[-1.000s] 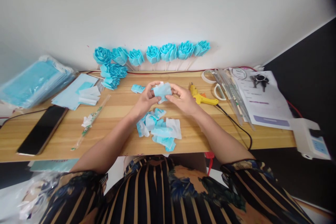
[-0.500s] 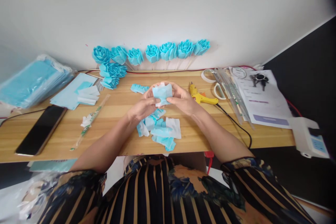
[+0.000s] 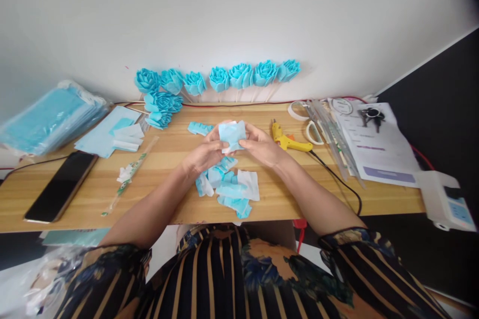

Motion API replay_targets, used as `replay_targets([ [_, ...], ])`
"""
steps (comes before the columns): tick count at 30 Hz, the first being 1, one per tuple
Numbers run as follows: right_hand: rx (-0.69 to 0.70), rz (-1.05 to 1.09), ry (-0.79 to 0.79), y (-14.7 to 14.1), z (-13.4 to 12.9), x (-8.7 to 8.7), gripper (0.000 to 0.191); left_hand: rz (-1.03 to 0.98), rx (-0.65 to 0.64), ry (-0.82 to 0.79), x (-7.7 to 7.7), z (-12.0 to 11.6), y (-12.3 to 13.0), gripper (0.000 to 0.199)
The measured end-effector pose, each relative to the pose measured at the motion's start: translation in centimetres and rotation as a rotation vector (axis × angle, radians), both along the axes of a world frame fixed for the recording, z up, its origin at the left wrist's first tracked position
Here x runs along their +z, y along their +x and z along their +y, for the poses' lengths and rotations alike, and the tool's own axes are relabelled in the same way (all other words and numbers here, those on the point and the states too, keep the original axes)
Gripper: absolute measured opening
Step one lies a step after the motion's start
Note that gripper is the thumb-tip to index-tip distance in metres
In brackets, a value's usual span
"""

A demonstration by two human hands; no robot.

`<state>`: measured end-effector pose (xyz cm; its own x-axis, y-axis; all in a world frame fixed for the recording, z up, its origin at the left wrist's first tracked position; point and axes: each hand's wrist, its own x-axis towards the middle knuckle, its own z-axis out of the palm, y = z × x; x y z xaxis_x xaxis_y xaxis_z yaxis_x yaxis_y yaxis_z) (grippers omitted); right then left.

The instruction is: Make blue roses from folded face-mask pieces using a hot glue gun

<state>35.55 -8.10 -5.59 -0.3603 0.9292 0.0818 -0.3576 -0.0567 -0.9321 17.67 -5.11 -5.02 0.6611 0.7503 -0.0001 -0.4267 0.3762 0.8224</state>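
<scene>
A small light-blue square of thin fabric-like sheet (image 3: 232, 134) is pinched between my two hands over the middle of the table. My left hand (image 3: 207, 151) grips its lower left edge, thumb in front and fingers behind. On the other side, my right hand (image 3: 260, 145) holds the lower right edge the same way. The fingers behind the square are mostly hidden. Below the hands lies a loose pile of blue and white cut pieces (image 3: 228, 187). Just beyond my left hand is a ruffled blue strip (image 3: 200, 128).
Blue handmade flowers (image 3: 194, 83) on sticks lean along the wall. To the right lie a yellow glue gun (image 3: 292, 143), tape rolls (image 3: 313, 132), and papers with keys (image 3: 374, 114). On the left are a phone (image 3: 62, 187), flat blue sheets (image 3: 98, 134) and a bagged blue stack (image 3: 48, 119).
The view has shifted slightly, so the scene sits a little lower in the picture. Both hands keep hold of the blue square in nearly the same pose.
</scene>
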Motion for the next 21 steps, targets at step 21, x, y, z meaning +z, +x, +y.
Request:
replay_targets([
  [21, -0.344, -0.195, 0.002, 0.51, 0.21, 0.65, 0.029, 0.217, 0.105, 0.319, -0.71, 0.78, -0.53, 0.062],
])
